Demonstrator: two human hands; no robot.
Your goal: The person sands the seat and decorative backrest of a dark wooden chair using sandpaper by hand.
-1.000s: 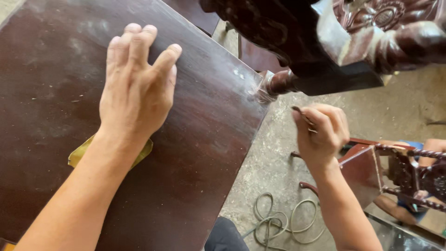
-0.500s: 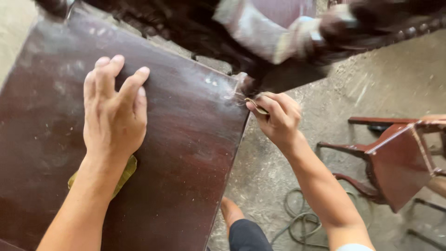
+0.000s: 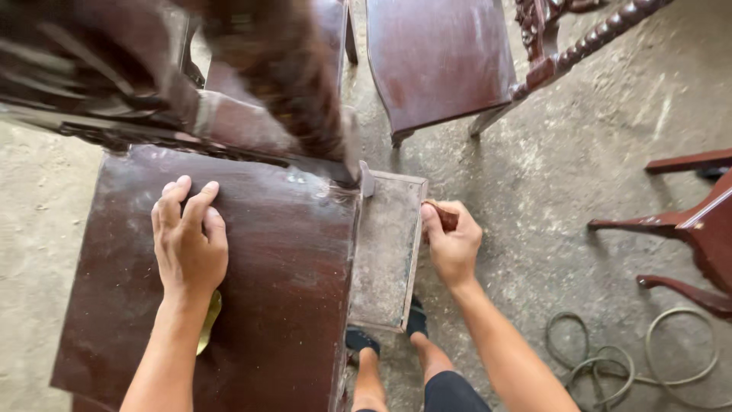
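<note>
Floor point(image 3: 595, 191): bare dusty concrete, with a coiled hose point(image 3: 640, 355) lying at lower right.
Seat panel point(image 3: 282, 282): large dark brown wooden slab, dusty, filling the lower left; a carved chair back point(image 3: 252, 84) rises blurred behind it.
Second chair seat point(image 3: 438, 61): same dark wood, standing apart at the top.
Small board point(image 3: 385, 252): grey, framed, just beside the seat panel's right edge; nothing lies on it.
Left hand point(image 3: 187, 244): flat on the seat panel, fingers together, palm pressing down.
Right hand point(image 3: 451, 240): curled shut on a small dark tool point(image 3: 446, 217) at the board's right edge.
Yellow pad point(image 3: 210, 324): peeks out under the left wrist.
</note>
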